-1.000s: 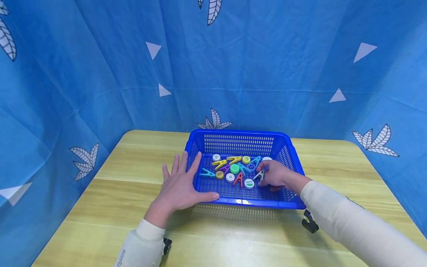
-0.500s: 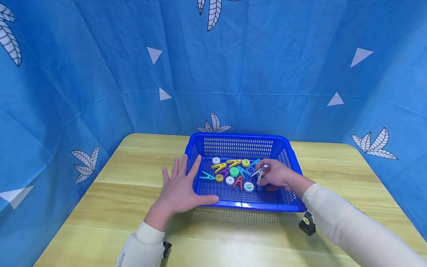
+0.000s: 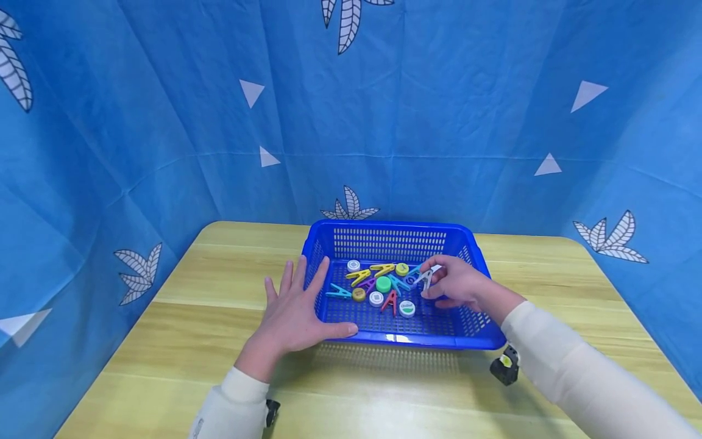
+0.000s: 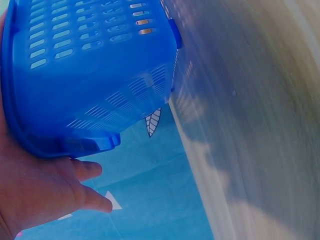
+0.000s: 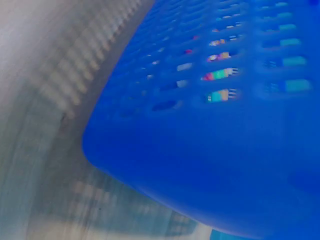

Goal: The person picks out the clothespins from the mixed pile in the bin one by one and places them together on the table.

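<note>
My right hand (image 3: 457, 283) is inside the right part of a blue plastic basket (image 3: 403, 337), its thumb and fingers pinching a white clothespin (image 3: 425, 278). Something white shows just behind those fingers, partly hidden. With fingers spread, my left hand (image 3: 296, 317) lies at the basket's left front corner, the thumb along the front rim. On the basket floor lie several clothespins, among them a red clothespin (image 3: 390, 302) and a yellow clothespin (image 3: 359, 277), mixed with bottle caps such as a green cap (image 3: 383, 284) and a white cap with green print (image 3: 407, 308).
The basket stands on a light wooden table (image 3: 208, 329), its tall slotted walls around the small things. A blue curtain (image 3: 439, 110) with leaf and triangle prints hangs behind and beside the table. Through the slots, coloured pieces show in the right wrist view.
My right hand has taken hold of the white clothespin and raised it slightly, away from the front rim. My left hand keeps its place at the basket corner.
</note>
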The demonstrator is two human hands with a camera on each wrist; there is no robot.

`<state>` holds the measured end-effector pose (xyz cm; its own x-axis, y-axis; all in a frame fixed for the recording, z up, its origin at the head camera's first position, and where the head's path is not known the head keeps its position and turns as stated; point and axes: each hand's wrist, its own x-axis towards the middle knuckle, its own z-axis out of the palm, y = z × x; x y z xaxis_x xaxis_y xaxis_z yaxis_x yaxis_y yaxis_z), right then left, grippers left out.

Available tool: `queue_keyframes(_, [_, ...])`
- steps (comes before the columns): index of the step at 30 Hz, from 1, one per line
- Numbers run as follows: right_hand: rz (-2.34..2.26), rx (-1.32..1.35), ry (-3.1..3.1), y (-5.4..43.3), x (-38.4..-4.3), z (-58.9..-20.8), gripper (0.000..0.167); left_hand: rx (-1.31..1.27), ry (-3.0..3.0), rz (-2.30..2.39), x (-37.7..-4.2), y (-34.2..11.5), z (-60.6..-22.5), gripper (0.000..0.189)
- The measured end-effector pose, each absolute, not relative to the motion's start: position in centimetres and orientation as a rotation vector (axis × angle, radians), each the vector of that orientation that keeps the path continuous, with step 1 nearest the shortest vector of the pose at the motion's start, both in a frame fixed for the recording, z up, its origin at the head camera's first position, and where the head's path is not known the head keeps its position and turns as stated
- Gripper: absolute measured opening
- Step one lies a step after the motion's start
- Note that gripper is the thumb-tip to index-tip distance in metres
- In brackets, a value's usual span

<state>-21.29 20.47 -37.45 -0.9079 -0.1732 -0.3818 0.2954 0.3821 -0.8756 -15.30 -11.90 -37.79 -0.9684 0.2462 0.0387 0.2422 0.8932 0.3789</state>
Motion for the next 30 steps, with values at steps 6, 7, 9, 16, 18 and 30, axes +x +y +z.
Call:
queue_keyframes(6, [-1.578,0.048,2.231,21.3,-21.0,-36.2,0.056,0.406,3.053,0.601,-15.4,-11.9,-37.8,0.132])
queue_keyframes(7, [-1.582,0.044,2.236,21.4,-21.0,-36.1,0.055,0.401,3.052,0.599,-15.4,-11.9,-37.8,0.132])
queue_keyframes(9, [-1.593,0.030,2.241,21.7,-20.8,-35.7,0.053,0.401,3.050,0.604,-15.4,-11.9,-37.8,0.131])
queue_keyframes(16, [-1.627,-0.018,2.240,22.9,-20.5,-34.9,0.049,0.418,3.054,0.619,-15.3,-11.8,-37.9,0.132])
queue_keyframes(18, [-1.629,-0.018,2.239,23.2,-20.4,-34.6,0.050,0.419,3.055,0.621,-15.2,-11.8,-38.0,0.132])
queue_keyframes(30, [-1.691,-0.048,2.210,25.0,-20.0,-33.1,0.051,0.420,3.047,0.610,-15.3,-11.8,-37.9,0.133])
